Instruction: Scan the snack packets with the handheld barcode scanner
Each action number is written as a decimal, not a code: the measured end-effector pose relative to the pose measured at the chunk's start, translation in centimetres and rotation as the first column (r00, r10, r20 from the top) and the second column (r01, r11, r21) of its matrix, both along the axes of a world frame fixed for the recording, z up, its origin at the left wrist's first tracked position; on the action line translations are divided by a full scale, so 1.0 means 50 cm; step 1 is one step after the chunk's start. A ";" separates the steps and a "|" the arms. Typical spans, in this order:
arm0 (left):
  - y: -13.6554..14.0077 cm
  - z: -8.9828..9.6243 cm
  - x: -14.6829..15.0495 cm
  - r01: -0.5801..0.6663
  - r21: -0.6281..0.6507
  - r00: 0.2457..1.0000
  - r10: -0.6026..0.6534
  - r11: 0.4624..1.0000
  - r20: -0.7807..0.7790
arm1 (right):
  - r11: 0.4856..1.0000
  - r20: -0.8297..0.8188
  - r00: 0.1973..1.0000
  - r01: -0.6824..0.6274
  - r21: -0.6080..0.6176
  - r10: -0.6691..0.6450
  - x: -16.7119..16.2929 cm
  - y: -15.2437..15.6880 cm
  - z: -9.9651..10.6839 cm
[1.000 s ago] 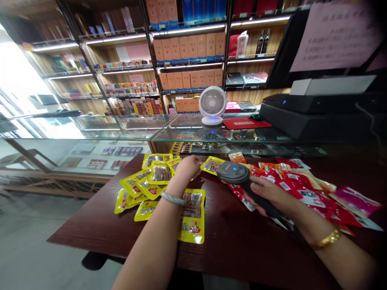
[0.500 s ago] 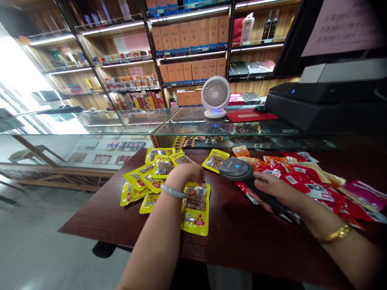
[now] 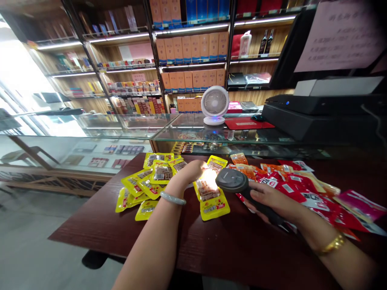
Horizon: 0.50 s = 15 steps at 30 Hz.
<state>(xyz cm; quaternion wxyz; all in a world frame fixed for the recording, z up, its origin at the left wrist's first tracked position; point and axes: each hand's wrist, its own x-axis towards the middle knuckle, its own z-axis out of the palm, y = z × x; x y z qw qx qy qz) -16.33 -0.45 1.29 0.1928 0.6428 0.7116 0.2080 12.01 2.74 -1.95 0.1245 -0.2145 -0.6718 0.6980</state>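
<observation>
My right hand [image 3: 267, 201] is wrapped round the handle of a dark grey barcode scanner [image 3: 231, 180], whose head points left. Bright light from it falls on a yellow snack packet [image 3: 211, 207]. My left hand [image 3: 196, 170] is closed at the top of that packet, its fingertips partly hidden by the hand and the glare. Just behind lies another yellow packet [image 3: 218, 162]. Several more yellow packets [image 3: 161, 172] with brown contents are heaped left of my left forearm. To the right of the scanner spreads a pile of red packets [image 3: 290, 191].
Everything lies on a dark wooden table [image 3: 193, 249]. A glass display counter [image 3: 181, 135] borders its far side, with a white fan [image 3: 214, 104] and a red mat [image 3: 249, 123] on top. Black equipment [image 3: 320, 117] stands at the right. Shelves of boxes [image 3: 193, 48] line the wall.
My left hand has moved the yellow packet rightward and away from me, under the scanner head. The scanner's light now shines on it. The camera view has tilted up slightly.
</observation>
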 end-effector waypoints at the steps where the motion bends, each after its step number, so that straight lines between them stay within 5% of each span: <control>1: 0.000 0.001 0.001 0.020 -0.017 0.999 -0.021 1.000 -0.026 | 1.000 -0.002 1.000 0.000 -0.003 0.000 0.000 0.000 0.000; 5: 0.011 -0.009 0.003 0.012 -0.020 0.997 -0.013 1.000 -0.071 | 1.000 0.000 1.000 -0.001 -0.015 0.001 -0.001 0.001 0.003; 11: 0.052 -0.066 0.030 -0.317 0.184 0.948 0.311 0.931 0.061 | 0.999 0.022 0.999 0.043 -0.002 -0.043 0.001 0.000 0.005; 15: 0.067 -0.103 0.056 -0.292 0.239 0.954 0.264 0.926 0.142 | 0.997 0.048 0.996 0.077 -0.007 -0.077 0.007 0.004 -0.004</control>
